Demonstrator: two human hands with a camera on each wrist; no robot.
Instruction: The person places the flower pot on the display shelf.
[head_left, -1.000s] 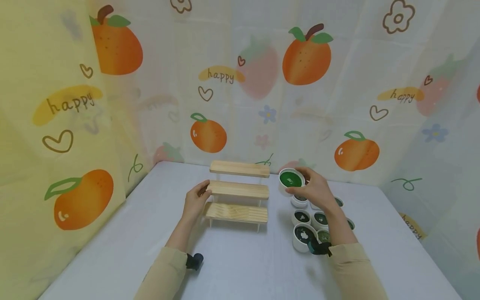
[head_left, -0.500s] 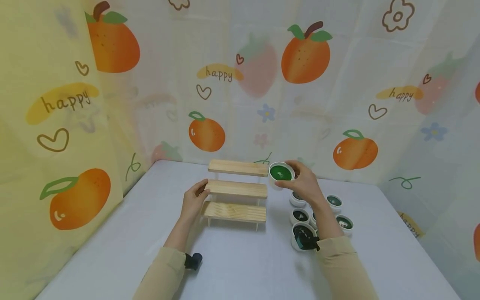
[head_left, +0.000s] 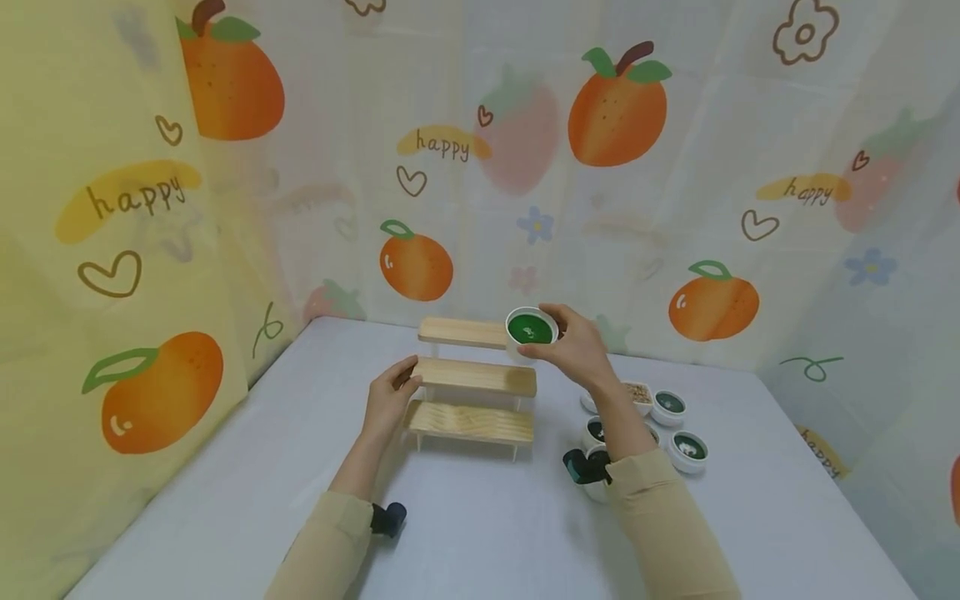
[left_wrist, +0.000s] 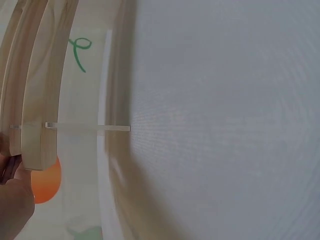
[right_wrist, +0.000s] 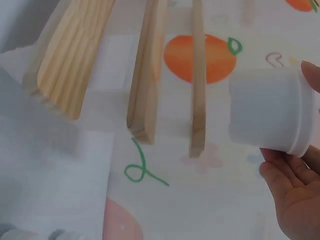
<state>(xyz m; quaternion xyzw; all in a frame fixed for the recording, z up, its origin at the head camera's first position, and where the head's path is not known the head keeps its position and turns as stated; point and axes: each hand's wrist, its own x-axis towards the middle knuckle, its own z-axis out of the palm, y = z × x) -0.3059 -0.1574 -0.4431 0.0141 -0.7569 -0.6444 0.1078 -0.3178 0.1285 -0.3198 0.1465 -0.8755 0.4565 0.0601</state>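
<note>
A three-tier wooden display shelf (head_left: 480, 377) stands on the white table in the head view, its boards on clear legs. At the left end of its middle board, my left hand (head_left: 387, 402) pinches the wood between thumb and fingers; the left wrist view shows this hand (left_wrist: 15, 202) at the board's end. My right hand (head_left: 579, 346) grips a white cup (head_left: 532, 329) with green contents by its side, in front of the top board's right end. In the right wrist view the cup (right_wrist: 267, 107) is off the boards, its white wall and rim showing.
Several white cups (head_left: 687, 452) with dark green contents stand on the table (head_left: 480, 533) at right, partly hidden by the right forearm. Among them is a container (head_left: 639, 395) of brown bits. A fruit-printed curtain (head_left: 630, 225) hangs close behind the table.
My right hand has carried the cup leftward and slightly up, from beside the shelf to before the top board's right end. The left hand has kept its place.
</note>
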